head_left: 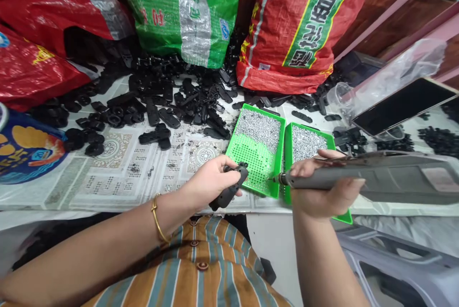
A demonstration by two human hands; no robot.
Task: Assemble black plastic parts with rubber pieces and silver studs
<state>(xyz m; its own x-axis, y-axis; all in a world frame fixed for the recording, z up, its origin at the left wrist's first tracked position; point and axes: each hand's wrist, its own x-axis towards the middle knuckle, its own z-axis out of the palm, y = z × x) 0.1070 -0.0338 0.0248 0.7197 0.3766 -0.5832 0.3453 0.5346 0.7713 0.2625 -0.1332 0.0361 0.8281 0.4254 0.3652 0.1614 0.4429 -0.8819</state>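
Observation:
Between the thumb and fingers of my left hand [215, 178] is a black plastic part [229, 192], held at the table's front edge. My right hand [324, 187] is wrapped around a grey electric screwdriver [333, 177], which lies nearly level with its bit pointing left. The bit's tip is over the near end of a green perforated tray [256, 161], whose far half is covered with small silvery screws [260, 127]. Beside it, a second green tray [289, 154] holds more screws [308, 143] and is partly hidden by my right hand and the tool.
Loose black plastic parts [168, 87] are heaped across the back of the table. Behind them stand a green sack [154, 5] and a red sack [279, 25]. A blue tub [32, 149] is at left; a phone [405, 106] leans at right above a grey stool [401, 259].

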